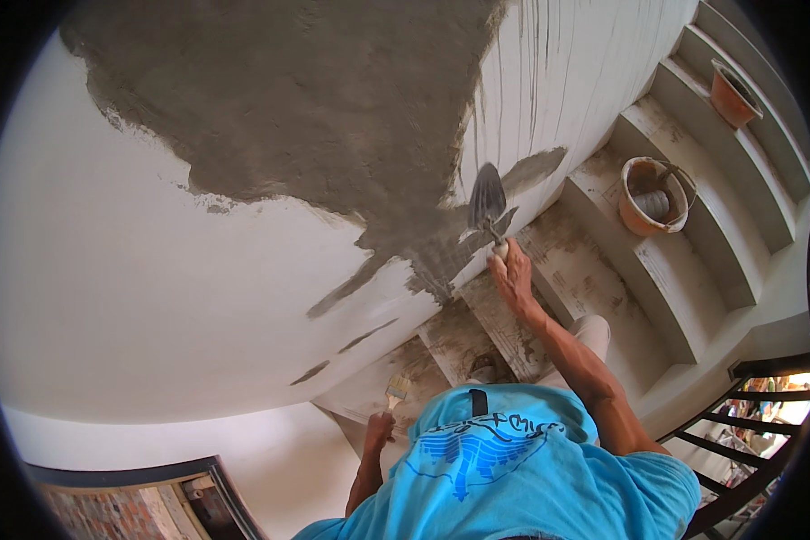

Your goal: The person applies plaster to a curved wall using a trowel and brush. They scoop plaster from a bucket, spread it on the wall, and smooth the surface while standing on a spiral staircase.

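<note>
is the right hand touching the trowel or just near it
Touching: the head view shows the right hand gripping the trowel by its handle.

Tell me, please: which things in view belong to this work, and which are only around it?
For the work:
trowel, right hand
brush, left hand
grey plaster on the wall
handled bucket and orange tub on the stairs, probably

Only around it:
black railing, lower right
black frame, lower left

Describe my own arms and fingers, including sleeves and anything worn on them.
The left forearm and right forearm are bare and lean. The left fingers and right fingers wear no gloves. The right sleeve, plain bright blue, is short, belonging to a blue shirt with darker blue and black print. No watch or cable shows.
</note>
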`<action>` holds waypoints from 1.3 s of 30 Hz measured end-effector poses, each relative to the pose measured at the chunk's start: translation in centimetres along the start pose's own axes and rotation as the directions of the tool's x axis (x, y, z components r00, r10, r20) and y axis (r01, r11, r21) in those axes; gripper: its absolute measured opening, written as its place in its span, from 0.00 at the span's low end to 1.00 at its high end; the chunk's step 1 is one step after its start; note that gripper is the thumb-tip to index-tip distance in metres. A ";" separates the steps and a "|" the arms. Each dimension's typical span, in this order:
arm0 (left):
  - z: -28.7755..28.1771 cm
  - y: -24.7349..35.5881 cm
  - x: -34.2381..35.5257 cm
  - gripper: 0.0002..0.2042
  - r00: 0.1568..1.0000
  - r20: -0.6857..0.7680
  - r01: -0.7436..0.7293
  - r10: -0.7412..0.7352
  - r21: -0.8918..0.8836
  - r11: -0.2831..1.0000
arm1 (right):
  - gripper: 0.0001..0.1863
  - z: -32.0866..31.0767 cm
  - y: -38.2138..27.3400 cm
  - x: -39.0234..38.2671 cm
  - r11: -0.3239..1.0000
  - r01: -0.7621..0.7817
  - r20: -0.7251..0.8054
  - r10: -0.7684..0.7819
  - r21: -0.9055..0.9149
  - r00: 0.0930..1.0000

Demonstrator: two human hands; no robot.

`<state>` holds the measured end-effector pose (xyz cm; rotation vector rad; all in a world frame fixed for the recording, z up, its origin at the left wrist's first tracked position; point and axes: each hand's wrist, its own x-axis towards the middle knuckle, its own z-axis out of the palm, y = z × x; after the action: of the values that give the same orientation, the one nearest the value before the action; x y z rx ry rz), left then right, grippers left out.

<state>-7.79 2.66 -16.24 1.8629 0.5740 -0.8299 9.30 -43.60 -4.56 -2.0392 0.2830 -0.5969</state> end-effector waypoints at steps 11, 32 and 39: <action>-1.4 -8.0 -1.3 0.20 0.953 -0.082 0.293 -0.293 -0.009 0.956 | 0.16 4.7 -2.9 6.4 0.997 0.020 -0.091 -0.013 0.075 0.996; -2.0 -4.4 -3.6 0.19 0.995 -0.029 -0.096 0.096 0.028 0.995 | 0.13 4.5 -2.9 6.5 0.988 0.151 -0.049 -0.153 -0.043 0.987; -1.9 -8.7 -1.6 0.19 0.958 -0.071 0.275 -0.278 -0.057 0.960 | 0.15 6.0 -1.8 6.3 0.952 0.256 0.049 -0.252 -0.165 0.967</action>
<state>-14.33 7.88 -19.66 1.8028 0.9122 -0.9187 17.69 -40.90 -3.74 -2.2667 0.0547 -0.7219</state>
